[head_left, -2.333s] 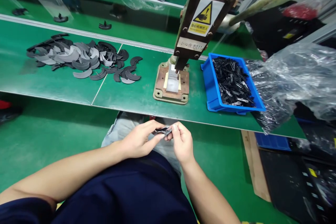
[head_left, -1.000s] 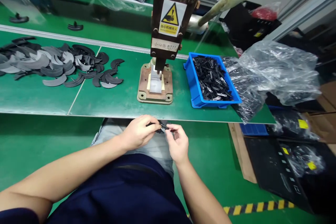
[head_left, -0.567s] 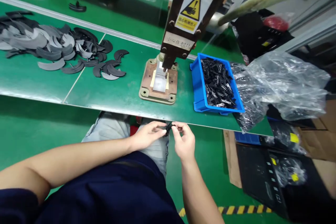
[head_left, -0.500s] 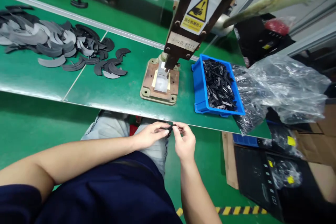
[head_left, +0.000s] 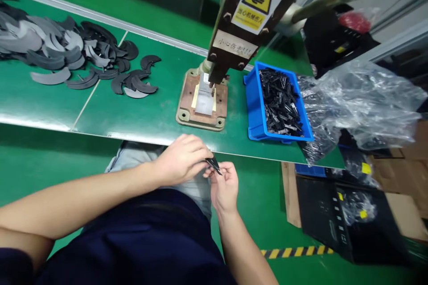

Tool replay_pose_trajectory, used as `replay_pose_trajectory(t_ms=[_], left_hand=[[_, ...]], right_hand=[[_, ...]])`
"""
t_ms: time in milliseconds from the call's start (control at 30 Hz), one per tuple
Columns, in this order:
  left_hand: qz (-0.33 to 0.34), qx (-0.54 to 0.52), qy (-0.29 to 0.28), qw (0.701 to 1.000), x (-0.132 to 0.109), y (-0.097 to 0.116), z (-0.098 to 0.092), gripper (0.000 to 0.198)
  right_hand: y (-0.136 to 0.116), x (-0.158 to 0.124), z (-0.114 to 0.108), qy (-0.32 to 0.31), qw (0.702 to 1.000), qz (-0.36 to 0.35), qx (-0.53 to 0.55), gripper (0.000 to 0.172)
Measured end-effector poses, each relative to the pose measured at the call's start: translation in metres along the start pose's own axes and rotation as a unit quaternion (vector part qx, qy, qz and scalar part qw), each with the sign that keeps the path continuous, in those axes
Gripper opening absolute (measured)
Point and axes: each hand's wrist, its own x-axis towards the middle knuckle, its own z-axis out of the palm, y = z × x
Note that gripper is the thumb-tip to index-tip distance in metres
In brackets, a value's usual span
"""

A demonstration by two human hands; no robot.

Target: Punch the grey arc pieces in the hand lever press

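A small black plastic part (head_left: 213,164) with a pointed end is held between my two hands, just off the table's front edge above my lap. My left hand (head_left: 183,159) grips its upper end between thumb and fingers. Lower down, my right hand (head_left: 224,185) has its fingertips pinched at the other end of the part. Beyond the hands stands a press with a metal base (head_left: 183,118) and a pale plate (head_left: 204,102) on it. To its right, a blue bin (head_left: 257,131) is filled with small black parts (head_left: 279,100).
Curved grey and black pieces (head_left: 50,55) lie heaped on the green table (head_left: 143,127) at left. The press column (head_left: 234,22) with warning labels rises over the base. Clear plastic bags (head_left: 364,102) sit right of the bin; cartons (head_left: 394,173) and black boards (head_left: 321,205) are below.
My left hand has turned over and come up, its back now showing, with the black part tilted differently. My right hand has shifted slightly down and left. The view has moved a little.
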Motion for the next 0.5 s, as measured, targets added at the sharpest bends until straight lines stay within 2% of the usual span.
replay_pose_trajectory(t_ms=[100,200,367,500], left_hand=[[0.083,0.062,-0.069,0.992,0.023,-0.016,-0.013,0.02],[0.143,0.066,-0.097,0.983,0.044,-0.024,-0.017,0.013],[0.217,0.079,-0.164,0.959,0.07,-0.019,-0.014,0.016],[0.235,0.116,-0.206,0.943,0.089,-0.014,-0.007,0.018]], right_hand=[[0.011,0.004,0.008,-0.009,0.999,0.017,0.043,0.037],[0.017,0.012,0.009,-0.002,0.996,0.02,0.083,0.036],[0.018,0.015,0.004,0.002,0.99,0.015,0.138,0.035],[0.019,0.019,0.001,0.006,0.985,0.014,0.174,0.035]])
